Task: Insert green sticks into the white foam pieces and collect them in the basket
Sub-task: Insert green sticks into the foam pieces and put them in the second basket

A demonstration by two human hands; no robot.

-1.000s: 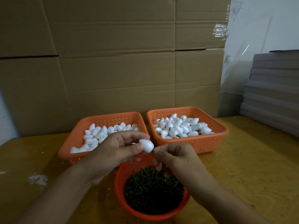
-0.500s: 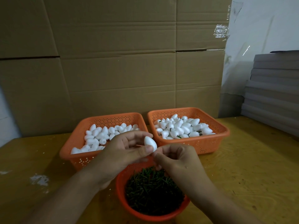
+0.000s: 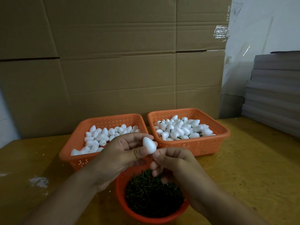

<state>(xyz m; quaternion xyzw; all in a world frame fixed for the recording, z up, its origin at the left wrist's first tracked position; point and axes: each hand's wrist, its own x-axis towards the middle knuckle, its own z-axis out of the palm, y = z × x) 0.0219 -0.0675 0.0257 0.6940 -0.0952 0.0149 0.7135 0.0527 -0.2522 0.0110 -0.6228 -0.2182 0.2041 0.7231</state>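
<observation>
My left hand (image 3: 123,153) pinches a white egg-shaped foam piece (image 3: 149,145) between thumb and fingers, pointed end up. My right hand (image 3: 175,161) sits just below and right of it, fingertips pinched together at the piece's lower end; any stick in them is hidden. Both hands hover over a round orange bowl (image 3: 121,194) full of short green sticks (image 3: 151,195). Behind, the left orange basket (image 3: 78,140) holds plain foam pieces. The right orange basket (image 3: 215,142) holds foam pieces with green sticks in them.
The baskets stand on a yellow wooden table (image 3: 251,172). A large cardboard sheet (image 3: 116,65) forms the back wall. Grey stacked boards (image 3: 274,88) lie at the right edge. A white smear (image 3: 39,181) marks the table on the left.
The foam piece has turned from lying sideways to pointed end up and risen slightly. My right fingertips have closed in under its lower end.
</observation>
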